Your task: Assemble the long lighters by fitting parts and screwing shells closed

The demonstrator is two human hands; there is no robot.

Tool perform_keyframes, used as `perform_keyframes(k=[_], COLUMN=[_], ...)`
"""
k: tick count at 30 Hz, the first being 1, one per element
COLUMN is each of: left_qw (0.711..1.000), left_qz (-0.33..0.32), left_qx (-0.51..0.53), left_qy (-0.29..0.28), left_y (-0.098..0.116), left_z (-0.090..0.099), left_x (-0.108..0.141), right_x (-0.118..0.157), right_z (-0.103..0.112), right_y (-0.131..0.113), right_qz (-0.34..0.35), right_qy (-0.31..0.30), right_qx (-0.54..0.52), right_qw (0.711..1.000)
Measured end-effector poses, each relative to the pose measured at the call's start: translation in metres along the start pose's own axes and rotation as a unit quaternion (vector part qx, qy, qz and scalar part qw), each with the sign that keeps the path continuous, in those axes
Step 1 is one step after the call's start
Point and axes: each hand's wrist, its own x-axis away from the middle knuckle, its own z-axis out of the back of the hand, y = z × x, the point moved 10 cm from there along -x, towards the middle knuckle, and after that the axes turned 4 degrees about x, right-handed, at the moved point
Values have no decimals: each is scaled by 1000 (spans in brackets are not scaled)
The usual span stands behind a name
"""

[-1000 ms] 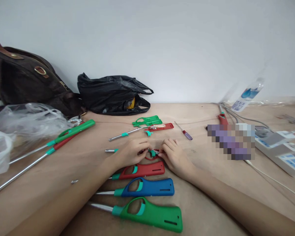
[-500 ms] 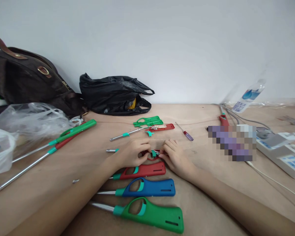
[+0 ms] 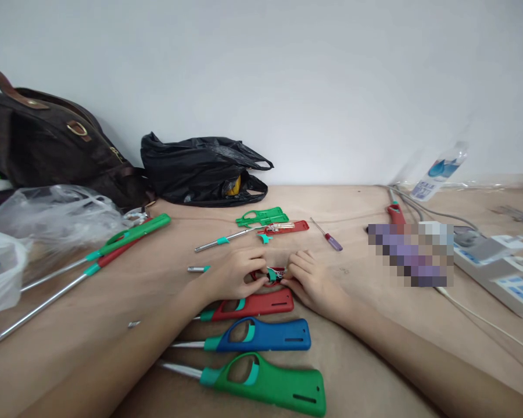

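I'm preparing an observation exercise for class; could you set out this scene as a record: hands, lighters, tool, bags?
Left hand: grip on the open red lighter
Right hand: at the same lighter's right end
Nearer the person: closed red lighter, blue lighter, green lighter
Beyond the hands: green casing, red casing
Tool: purple screwdriver, right of the red casing
Bags: brown bag at left, black bag right of it
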Motion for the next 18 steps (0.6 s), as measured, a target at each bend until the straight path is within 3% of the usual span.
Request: perform_keyframes(k=[7,18], left_qw=[1000,1000], left_qz=[10,2], left_qx=[-4,-15], left_qy=[-11,-22], left_y=[1,18], left_z=[-2,1], left_x=[2,1], right_x=[2,5], right_z=[6,5], right_y=[-9,8], right_qz=[70,15], right_qy=[-40,-81], right_qx=[16,-69], right_qw=[997,994])
